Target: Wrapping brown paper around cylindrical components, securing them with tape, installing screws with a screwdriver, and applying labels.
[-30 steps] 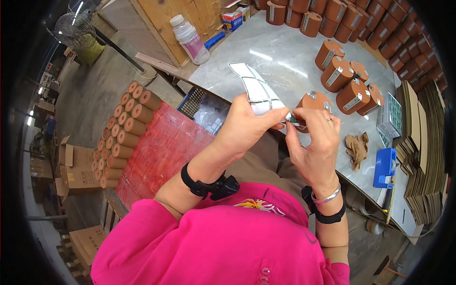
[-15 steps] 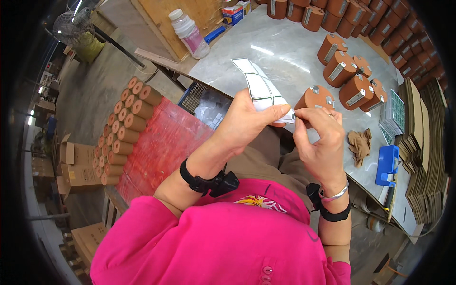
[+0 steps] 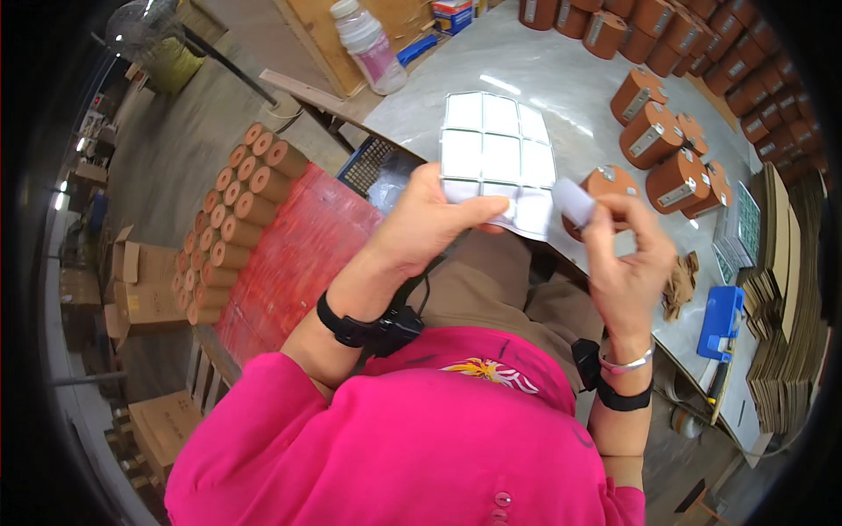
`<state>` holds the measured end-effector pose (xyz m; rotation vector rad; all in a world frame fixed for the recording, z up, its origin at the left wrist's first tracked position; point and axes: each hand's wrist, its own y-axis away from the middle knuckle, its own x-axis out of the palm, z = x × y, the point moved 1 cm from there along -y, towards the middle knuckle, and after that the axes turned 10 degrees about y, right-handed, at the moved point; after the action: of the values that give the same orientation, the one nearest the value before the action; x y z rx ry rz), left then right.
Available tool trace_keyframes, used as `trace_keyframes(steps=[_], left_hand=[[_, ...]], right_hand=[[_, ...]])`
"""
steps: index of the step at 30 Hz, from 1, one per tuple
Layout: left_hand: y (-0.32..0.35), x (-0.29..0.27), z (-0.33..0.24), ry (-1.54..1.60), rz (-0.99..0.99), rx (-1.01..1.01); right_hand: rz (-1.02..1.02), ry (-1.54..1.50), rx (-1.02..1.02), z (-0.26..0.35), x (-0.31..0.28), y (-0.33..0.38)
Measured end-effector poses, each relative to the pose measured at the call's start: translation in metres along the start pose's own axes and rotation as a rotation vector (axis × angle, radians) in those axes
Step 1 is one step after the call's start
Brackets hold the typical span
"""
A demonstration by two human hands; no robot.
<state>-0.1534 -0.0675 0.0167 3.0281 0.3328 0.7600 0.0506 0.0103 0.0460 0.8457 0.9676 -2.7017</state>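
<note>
With my left hand (image 3: 432,215) I grip the white gridded sheet (image 3: 498,149) at its lower left, thumb on top, held up over the near edge of the surface (image 3: 412,110), while my right hand (image 3: 627,254) pinches a small pale piece (image 3: 574,203) just beside the sheet's right edge. To do this well, I'd brace the sheet flat with that thumb and hold the piece lightly by its margin, so it neither curls nor brushes the brown cylinder (image 3: 611,179) beyond.
</note>
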Motion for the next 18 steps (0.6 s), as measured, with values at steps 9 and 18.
trace_keyframes(steps=[9, 18], left_hand=[[0.004, -0.207, 0.044, -0.190, -0.656, -0.263], [-0.060, -0.308, 0.153, 0.027, -1.027, -0.651]], right_hand=[[0.021, -0.115, 0.183, -0.012, -0.017, 0.017], [0.129, 0.010, 0.168, -0.004, -0.018, 0.030]])
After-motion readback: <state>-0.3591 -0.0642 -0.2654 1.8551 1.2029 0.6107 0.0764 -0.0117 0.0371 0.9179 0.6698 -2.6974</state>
